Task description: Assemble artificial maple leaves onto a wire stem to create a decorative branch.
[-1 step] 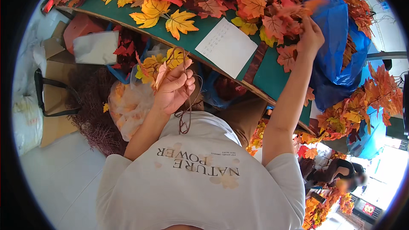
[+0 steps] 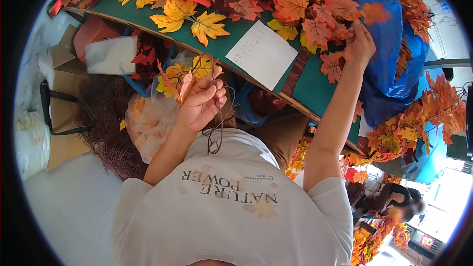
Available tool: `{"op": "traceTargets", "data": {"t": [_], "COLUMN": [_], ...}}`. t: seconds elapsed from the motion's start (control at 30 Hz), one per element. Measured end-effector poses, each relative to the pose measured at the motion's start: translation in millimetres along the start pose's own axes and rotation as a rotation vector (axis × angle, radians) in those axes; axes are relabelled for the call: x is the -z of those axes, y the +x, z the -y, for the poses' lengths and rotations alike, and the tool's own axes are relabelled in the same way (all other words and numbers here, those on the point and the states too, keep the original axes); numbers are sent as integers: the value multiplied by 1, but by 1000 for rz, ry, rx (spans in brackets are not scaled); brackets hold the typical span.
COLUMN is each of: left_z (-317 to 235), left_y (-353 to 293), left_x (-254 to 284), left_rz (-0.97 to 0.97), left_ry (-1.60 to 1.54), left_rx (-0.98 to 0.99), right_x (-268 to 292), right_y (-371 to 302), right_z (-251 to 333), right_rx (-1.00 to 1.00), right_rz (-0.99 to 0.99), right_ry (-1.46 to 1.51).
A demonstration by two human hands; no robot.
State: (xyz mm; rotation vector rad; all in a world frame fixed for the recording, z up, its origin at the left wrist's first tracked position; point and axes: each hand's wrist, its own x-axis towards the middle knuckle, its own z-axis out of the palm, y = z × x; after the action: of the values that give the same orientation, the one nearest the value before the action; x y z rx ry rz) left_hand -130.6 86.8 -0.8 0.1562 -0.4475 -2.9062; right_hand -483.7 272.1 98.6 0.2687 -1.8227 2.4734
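Observation:
In front of my waist, my left hand [image 2: 203,99] is closed around a thin brown stem [image 2: 213,138] that loops down over my shirt. Yellow and peach artificial maple leaves [image 2: 173,80] stick out beside its fingers. My right hand [image 2: 359,44] reaches over the far right of the table, its fingertips pinched on an orange artificial maple leaf [image 2: 375,14], slightly blurred. Right beside that hand lies a heap of red and orange artificial leaves [image 2: 315,12]. Yellow leaves [image 2: 209,27] hang toward the table's near edge.
The green table [image 2: 315,91] bears a white paper sheet [image 2: 263,59] with handwriting. A blue plastic bag [image 2: 394,54] stands at right. Below the table are a clear bag [image 2: 148,123], dark twigs [image 2: 106,123] and a cardboard box [image 2: 69,98]. Another person [image 2: 389,199] is at lower right.
The orange leaf at my right hand has swung slightly right and nearer. My left hand has barely moved.

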Motion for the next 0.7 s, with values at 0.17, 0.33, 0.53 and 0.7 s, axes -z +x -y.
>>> {"op": "traceTargets", "data": {"t": [0.17,0.33,0.53,0.7], "left_z": [3,17,27,30], "left_y": [7,18,22,20], "left_x": [-9,-38,-49,-48], "left_rz": [33,-82,-107,-155], "left_ry": [33,260,387,410], "left_rx": [-84,-205,-291,-306], "right_x": [-8,-42,-69,-66], "right_y": [-50,-153,-239,-251], "right_z": [0,-15,-46,-50], "right_rx": [-57,-175,-496,-661], "right_rz": [128,187,252,253], "right_ry": [403,419,468,567]}}
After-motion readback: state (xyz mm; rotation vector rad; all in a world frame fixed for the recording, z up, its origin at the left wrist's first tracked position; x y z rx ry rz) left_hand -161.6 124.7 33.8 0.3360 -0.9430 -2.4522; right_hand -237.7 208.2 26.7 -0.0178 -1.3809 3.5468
